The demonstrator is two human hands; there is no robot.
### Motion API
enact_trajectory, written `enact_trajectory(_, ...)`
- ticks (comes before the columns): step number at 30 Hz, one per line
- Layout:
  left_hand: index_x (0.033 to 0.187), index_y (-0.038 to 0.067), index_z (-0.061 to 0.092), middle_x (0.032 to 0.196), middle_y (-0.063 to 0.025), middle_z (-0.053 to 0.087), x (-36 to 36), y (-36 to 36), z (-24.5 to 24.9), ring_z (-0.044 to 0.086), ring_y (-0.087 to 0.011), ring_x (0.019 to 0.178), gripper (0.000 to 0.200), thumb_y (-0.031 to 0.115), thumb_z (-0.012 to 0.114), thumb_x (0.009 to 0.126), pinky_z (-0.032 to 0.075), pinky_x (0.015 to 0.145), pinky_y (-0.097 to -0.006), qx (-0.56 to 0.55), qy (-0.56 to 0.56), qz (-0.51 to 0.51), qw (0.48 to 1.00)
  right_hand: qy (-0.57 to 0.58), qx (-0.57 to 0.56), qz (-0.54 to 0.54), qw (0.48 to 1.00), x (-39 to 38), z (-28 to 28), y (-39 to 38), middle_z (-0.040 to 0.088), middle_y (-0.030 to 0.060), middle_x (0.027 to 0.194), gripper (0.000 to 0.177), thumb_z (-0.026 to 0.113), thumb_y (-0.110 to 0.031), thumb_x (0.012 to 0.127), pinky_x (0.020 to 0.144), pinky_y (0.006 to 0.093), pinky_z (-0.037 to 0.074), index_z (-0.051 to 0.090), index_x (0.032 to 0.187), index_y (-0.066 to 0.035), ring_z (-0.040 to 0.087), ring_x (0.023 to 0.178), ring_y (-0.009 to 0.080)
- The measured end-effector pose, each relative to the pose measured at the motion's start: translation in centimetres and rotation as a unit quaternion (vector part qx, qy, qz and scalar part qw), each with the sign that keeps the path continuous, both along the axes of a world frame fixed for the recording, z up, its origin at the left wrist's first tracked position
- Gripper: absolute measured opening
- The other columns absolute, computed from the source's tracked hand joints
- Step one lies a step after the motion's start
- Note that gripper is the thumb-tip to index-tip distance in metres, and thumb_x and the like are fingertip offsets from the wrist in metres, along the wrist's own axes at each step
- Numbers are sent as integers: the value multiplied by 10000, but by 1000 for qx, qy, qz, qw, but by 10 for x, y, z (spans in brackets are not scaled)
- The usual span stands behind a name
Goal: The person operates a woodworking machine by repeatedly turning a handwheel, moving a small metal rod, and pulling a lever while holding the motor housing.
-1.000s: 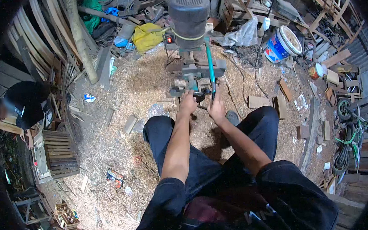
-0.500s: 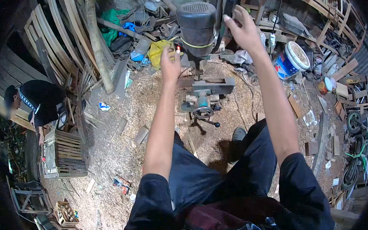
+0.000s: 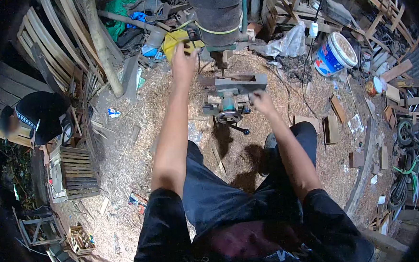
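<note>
In front of me stands a drilling machine with a dark motor housing [image 3: 216,15] and a bit pointing down over a metal vise [image 3: 240,84]. A handwheel [image 3: 229,117] and a lever with a black knob [image 3: 246,131] sit on the vise's near side. My left hand [image 3: 184,60] is raised left of the motor, thumb and fingers apart, just below a small dark switch box [image 3: 193,34]. My right hand [image 3: 264,103] is low at the right end of the vise, fingertips close to its side; its fingers are blurred.
Wood shavings cover the floor [image 3: 170,114]. A yellow cloth [image 3: 174,41] lies behind my left hand. On the right stands a white and blue bucket [image 3: 334,53], with wood offcuts [image 3: 331,130] nearer. At far left a person [image 3: 40,115] bends beside a slatted crate [image 3: 80,171].
My right hand has dropped from beside the motor down to the vise. My left hand has moved slightly left and remains raised. The view has tilted down a little.
</note>
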State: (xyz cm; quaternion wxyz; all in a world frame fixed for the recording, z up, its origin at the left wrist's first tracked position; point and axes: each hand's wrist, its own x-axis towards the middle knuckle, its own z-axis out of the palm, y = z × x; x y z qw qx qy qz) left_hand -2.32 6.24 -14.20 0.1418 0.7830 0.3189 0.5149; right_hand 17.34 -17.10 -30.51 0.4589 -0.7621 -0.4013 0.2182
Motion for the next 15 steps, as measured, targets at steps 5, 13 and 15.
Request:
enact_trajectory(5, 1202, 26, 583, 1106, -203, 665, -28, -69, -150, 658, -309, 1017, 315, 225, 584, 958, 508, 871, -390, -304, 112, -202, 924, -65, -278, -29, 958, -33, -109, -51, 663, 320, 987, 577, 572, -495, 902, 836, 495, 499, 675, 1017, 61, 645, 963, 459)
enact_trajectory(13, 1230, 69, 580, 1128, -261, 631, -44, -146, -209, 579, -450, 1070, 322, 236, 551, 957, 467, 921, -508, -349, 196, -135, 906, -78, -252, 25, 964, -85, -154, -39, 683, 274, 900, 462, 560, -431, 914, 814, 487, 527, 719, 940, 1, 665, 888, 438)
enact_trajectory(15, 1189, 74, 598, 1051, -258, 652, -45, -143, -205, 612, -448, 1002, 307, 267, 566, 952, 491, 864, -498, -343, 193, -149, 907, -39, -263, 53, 963, -84, -153, -42, 665, 309, 926, 433, 546, -380, 879, 822, 503, 525, 688, 953, 22, 658, 884, 462)
